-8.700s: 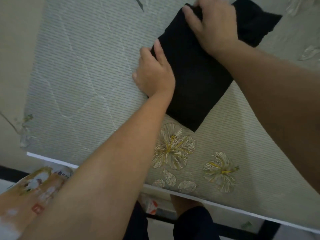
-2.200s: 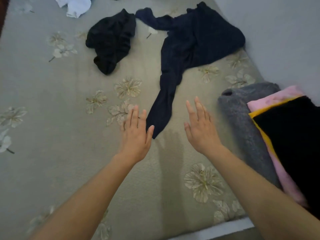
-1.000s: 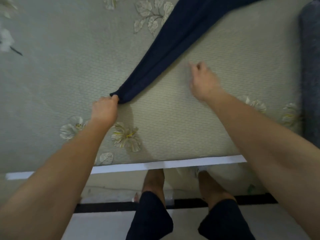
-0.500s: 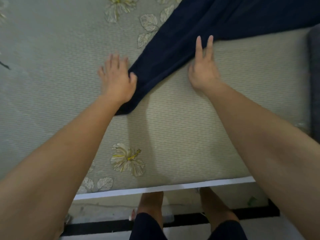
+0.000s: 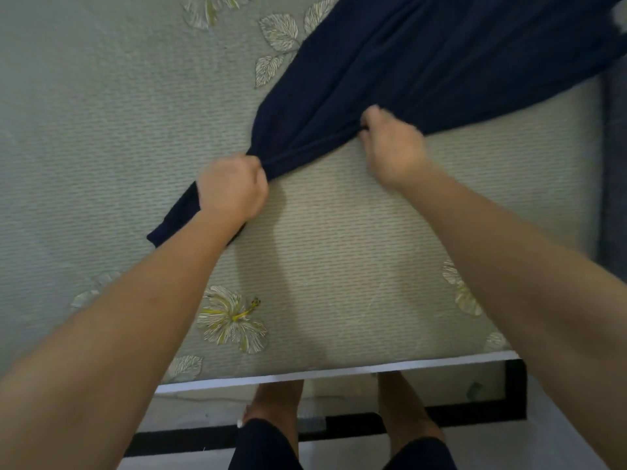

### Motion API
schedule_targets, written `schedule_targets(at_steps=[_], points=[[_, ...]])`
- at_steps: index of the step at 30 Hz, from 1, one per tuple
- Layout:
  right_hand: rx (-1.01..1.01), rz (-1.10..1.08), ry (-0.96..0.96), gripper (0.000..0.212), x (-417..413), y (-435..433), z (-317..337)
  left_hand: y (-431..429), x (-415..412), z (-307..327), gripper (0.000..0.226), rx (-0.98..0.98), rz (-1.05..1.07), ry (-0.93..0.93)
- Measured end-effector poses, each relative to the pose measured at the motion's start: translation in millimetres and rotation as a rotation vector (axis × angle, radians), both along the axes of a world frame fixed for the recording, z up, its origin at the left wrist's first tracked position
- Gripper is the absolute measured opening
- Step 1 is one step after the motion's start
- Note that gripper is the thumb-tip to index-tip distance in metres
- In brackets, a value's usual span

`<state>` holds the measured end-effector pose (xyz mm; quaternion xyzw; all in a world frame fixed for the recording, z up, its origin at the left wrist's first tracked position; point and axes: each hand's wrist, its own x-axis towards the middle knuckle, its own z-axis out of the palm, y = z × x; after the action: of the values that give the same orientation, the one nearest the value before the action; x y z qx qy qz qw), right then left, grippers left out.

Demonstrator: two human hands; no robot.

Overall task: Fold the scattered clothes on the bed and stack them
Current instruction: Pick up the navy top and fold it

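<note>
A long navy garment (image 5: 400,76) lies stretched diagonally over the bed, from the top right down to a narrow end (image 5: 173,218) at the left of my wrist. My left hand (image 5: 232,189) grips the bunched fabric near that narrow end, fingers curled round it. My right hand (image 5: 390,144) pinches the garment's lower edge further up, fingers curled into the cloth. The fabric between the two hands is gathered in folds. The garment's upper part runs out of view at the top right.
The bed has a pale green textured cover (image 5: 101,130) with embroidered flowers; its white front edge (image 5: 305,376) runs along the bottom. A grey folded cloth (image 5: 615,164) lies at the right edge. My legs stand on the floor below.
Half a second ago both hands lay flat with straight fingers on and beside the navy garment. Now both have curled and taken hold of the fabric, bunching it between them.
</note>
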<state>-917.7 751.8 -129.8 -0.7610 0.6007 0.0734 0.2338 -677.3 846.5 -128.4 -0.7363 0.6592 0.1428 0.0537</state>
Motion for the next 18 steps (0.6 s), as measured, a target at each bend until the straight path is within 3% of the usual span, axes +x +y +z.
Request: schedule_targets(at_steps=[3,8,11,13,16,18], points=[[0.133,0.141,-0.094,0.028,33,58,1,4,25,15,0.049,0.054,0.291,-0.11],[0.555,0.389,-0.198,0.03,72,142,11,-13,25,21,0.063,-0.136,0.221,-0.127],[0.686,0.558,-0.161,0.03,77,151,27,-31,4,16,0.074,-0.057,0.183,0.016],[0.553,0.541,-0.122,0.032,71,132,37,-27,-3,3,0.08,0.095,0.131,0.111],[-0.02,0.314,-0.087,0.027,51,76,40,-13,1,-16,0.075,0.174,0.025,0.043],[-0.331,0.155,-0.061,0.037,38,32,34,-14,4,-18,0.07,0.169,0.036,0.063]])
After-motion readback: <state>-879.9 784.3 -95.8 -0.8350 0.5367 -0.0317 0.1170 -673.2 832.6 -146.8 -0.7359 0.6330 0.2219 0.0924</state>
